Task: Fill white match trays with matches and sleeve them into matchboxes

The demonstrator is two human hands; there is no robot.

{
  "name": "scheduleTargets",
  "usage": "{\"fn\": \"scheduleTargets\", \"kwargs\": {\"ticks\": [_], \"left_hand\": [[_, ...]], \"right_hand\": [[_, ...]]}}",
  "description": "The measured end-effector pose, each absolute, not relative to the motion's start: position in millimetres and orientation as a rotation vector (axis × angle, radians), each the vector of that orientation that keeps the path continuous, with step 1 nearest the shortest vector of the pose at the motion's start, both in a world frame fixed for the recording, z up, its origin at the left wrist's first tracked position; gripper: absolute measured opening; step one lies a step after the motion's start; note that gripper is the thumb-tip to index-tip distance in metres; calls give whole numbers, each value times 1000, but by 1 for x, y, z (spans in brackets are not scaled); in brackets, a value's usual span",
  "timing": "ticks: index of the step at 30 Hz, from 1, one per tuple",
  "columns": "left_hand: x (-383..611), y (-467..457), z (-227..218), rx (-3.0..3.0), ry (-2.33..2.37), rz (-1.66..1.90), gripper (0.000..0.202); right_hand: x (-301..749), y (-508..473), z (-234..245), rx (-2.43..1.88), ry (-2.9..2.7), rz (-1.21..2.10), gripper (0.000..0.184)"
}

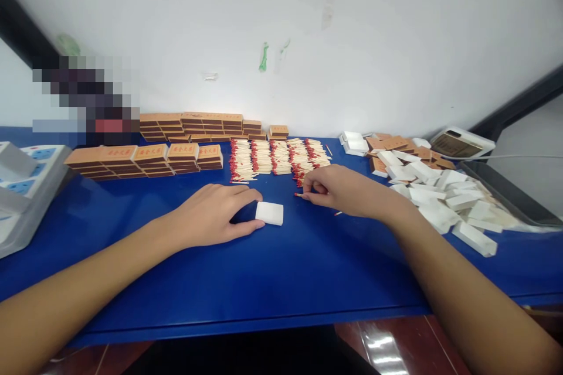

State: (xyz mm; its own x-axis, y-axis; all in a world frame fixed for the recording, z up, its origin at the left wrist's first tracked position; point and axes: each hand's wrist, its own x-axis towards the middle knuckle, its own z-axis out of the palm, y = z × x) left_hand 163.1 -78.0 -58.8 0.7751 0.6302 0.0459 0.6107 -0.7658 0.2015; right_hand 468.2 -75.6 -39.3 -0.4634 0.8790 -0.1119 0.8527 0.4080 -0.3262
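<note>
My left hand (215, 217) rests on the blue table (272, 275), thumb and fingers closed on the left end of a small white matchbox tray (270, 212). My right hand (341, 189) lies to its right with the fingertips pinched on red-tipped matches (299, 194) at the near edge of the match piles (277, 157). One loose match (338, 212) lies just below that hand.
Stacks of orange matchboxes (145, 161) run along the back left, with more behind (197, 126). A heap of white inner trays (444, 196) and orange sleeves (396, 143) fills the right. A white power strip (26, 187) sits far left, a device (461, 143) far right.
</note>
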Motion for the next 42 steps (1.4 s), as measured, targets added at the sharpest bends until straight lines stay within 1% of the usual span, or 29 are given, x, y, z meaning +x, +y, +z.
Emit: {"fn": "scheduleTargets", "kwargs": {"ticks": [4,10,12,15,19,28,36,40,42], "left_hand": [[165,-81,-61,2790,1017,215,39],[169,-85,-66,2772,1029,300,40],[170,-85,-66,2783,1025,313,39],[170,-85,-66,2789,1015,324,39],[169,-85,-67,2807,982,346,39],[166,-86,-72,3049,836,568,34],[166,-85,-72,3072,791,630,33],[166,-85,-72,3032,824,571,35],[166,-85,-72,2980,855,515,35]], "right_hand": [[451,-85,-35,-1431,-2547,505,18],[420,-102,-38,-1261,-2501,572,11],[416,-104,-43,-1247,-2550,574,8],[417,-103,-48,-1240,-2576,598,9],[423,-103,-44,-1245,-2585,564,7],[416,-111,-42,-1230,-2638,448,5],[419,-110,-41,-1173,-2661,556,16],[422,-107,-37,-1173,-2610,617,17],[428,-102,-34,-1235,-2524,557,17]]}}
